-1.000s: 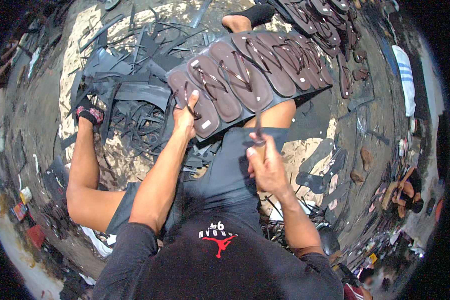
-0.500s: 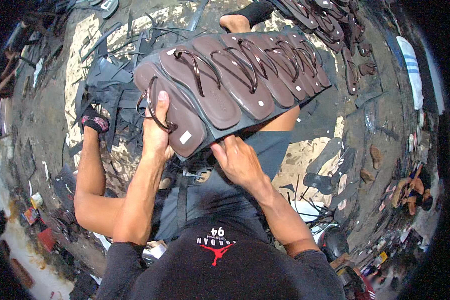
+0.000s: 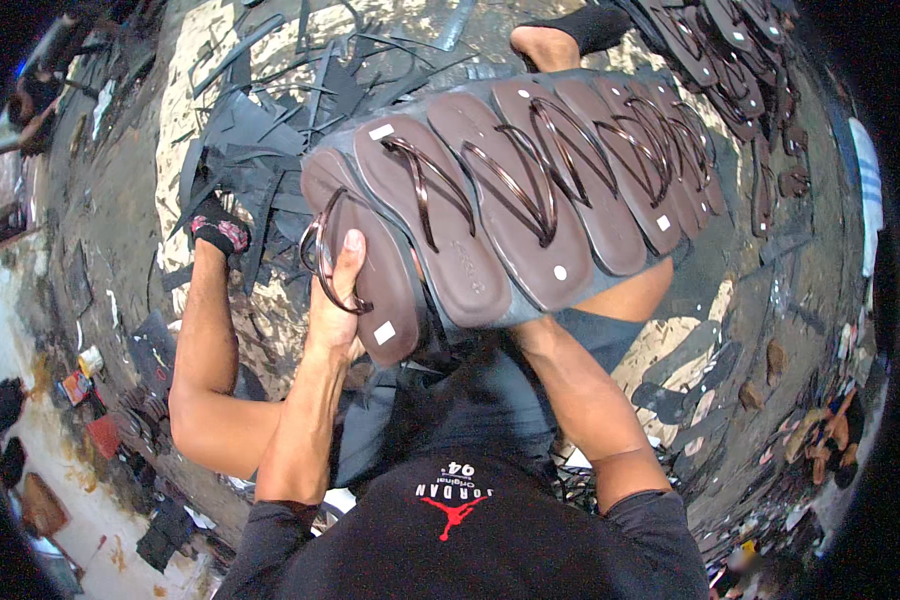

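My left hand (image 3: 336, 310) grips the leftmost brown flip-flop (image 3: 388, 295), its thumb on the footbed beside the shiny strap and its fingers underneath. A dark gap separates that flip-flop's lower part from its neighbour (image 3: 460, 245). Several more brown flip-flops with glossy thong straps lie side by side on a dark rubber sheet (image 3: 592, 284), held up over my lap. Of my right arm only the forearm (image 3: 592, 400) shows. It reaches beneath the sheet, which hides the right hand and its fingers. Small white stickers mark some soles.
Black rubber offcuts (image 3: 255, 135) are heaped on the ground beyond my left foot (image 3: 218, 228). More strapped flip-flops (image 3: 740, 75) lie at the far right. Dark loose soles (image 3: 660, 385) and a white striped cloth (image 3: 865, 180) are on the right side.
My right hand has slid under the sheet, out of sight. The flip-flops appear lower and further right in view, and the leftmost one stands further from its neighbour.
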A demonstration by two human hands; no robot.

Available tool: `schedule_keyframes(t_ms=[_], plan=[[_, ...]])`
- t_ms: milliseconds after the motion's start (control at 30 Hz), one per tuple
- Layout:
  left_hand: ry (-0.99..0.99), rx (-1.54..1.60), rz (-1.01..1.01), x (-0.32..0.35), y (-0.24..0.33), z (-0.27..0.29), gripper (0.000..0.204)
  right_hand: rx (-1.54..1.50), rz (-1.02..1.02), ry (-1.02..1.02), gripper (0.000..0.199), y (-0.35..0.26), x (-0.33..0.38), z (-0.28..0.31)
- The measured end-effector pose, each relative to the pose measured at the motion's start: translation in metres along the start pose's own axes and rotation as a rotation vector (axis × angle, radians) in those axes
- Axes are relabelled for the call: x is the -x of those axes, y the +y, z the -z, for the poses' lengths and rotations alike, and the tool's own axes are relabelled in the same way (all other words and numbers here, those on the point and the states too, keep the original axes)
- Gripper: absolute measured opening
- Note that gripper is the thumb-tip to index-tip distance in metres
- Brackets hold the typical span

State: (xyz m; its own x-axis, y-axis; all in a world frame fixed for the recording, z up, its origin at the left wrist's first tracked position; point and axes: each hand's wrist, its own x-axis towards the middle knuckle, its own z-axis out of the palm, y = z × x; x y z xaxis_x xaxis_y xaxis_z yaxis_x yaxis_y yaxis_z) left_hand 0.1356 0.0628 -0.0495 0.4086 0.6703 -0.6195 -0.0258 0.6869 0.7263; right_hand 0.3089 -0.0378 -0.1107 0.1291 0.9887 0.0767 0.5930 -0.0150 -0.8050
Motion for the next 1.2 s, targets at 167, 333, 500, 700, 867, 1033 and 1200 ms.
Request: schedule_keyframes(t_ms=[167, 333, 500, 700, 867, 1033, 1200], plan=[[0.009, 0.016, 0.013, 0.018, 0.007, -0.005, 0.065, -0.021, -0.002, 0.043, 0.030, -0.002, -0.050, -0.025], [-0.041, -0.417, -0.246, 0.058, 0.015, 0.023, 0.077, -0.328, -0.143, 0.067, 0.034, -0.015, -0.099, -0.033], [0.085, -0.325, -0.136, 0.110, 0.032, 0.068, 0.079, -1.234, -0.355, -0.164, 0.043, -0.087, -0.099, -0.051], [-0.066, 0.031, -0.273, 0.148, 0.067, 0.106, 0.059, -0.798, -0.095, -0.230, 0.038, -0.174, -0.053, -0.030], [0.100, -0.203, -0.291, 0.163, 0.068, 0.108, 0.046, -0.713, -0.263, -0.407, 0.038, -0.213, -0.032, -0.006], [0.122, -0.083, -0.237, 0.181, 0.068, 0.114, 0.043, -0.153, 0.277, -0.139, 0.044, -0.148, 0.033, -0.048], [0.039, -0.111, -0.230, 0.182, 0.049, 0.125, 0.044, 0.017, 0.234, -0.206, 0.049, -0.141, 0.022, -0.051]])
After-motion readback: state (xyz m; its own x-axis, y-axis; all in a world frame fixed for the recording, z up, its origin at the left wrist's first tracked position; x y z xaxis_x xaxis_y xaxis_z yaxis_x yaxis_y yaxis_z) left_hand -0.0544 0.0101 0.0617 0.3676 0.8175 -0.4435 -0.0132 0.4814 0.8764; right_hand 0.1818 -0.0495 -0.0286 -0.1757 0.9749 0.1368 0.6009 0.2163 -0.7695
